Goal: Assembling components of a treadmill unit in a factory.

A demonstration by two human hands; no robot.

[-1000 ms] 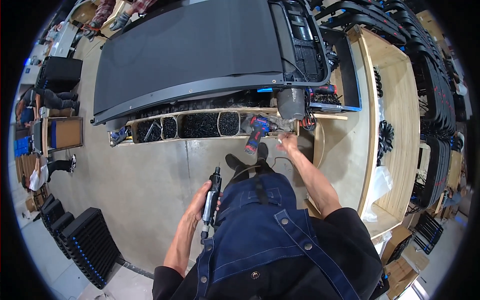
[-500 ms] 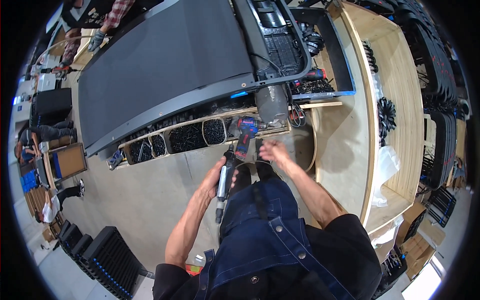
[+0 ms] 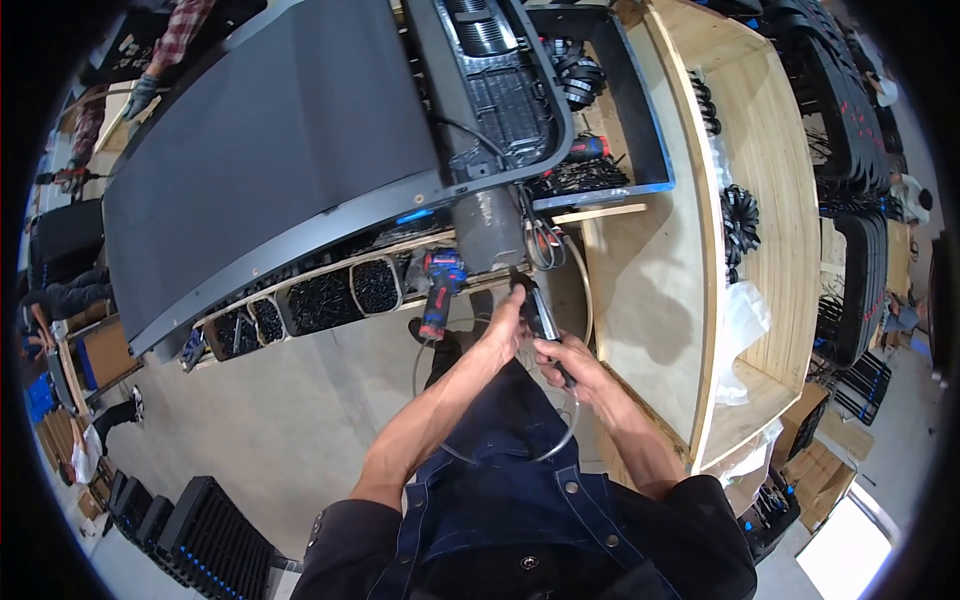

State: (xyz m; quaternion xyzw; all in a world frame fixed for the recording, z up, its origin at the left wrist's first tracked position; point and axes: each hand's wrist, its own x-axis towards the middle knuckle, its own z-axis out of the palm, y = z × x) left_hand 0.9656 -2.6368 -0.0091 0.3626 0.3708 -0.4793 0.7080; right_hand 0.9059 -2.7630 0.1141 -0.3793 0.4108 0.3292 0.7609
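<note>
My left hand [image 3: 507,318] is closed around the upper body of a slim black-and-silver air tool [image 3: 541,314], held in front of my apron. My right hand [image 3: 572,362] grips the tool's lower end, where a clear air hose [image 3: 573,420] comes out and loops down across the apron. To the left of my hands, a blue, black and red cordless drill [image 3: 438,290] rests at the right end of a wooden parts rack [image 3: 330,325]. The rack's compartments hold dark screws. Beyond it lies a large black treadmill deck [image 3: 270,140] with an open motor bay.
Right of me stands a plywood shelf unit [image 3: 650,330] with coiled black parts and plastic bags. A blue-edged tray [image 3: 650,140] holds screws and another power tool. Black frames [image 3: 215,530] are stacked lower left. A co-worker's gloved hand [image 3: 140,97] is at the far left.
The air tool has moved right, away from the drill, with my left hand. My right hand has come down from empty air onto the tool's lower end, where the hose now shows.
</note>
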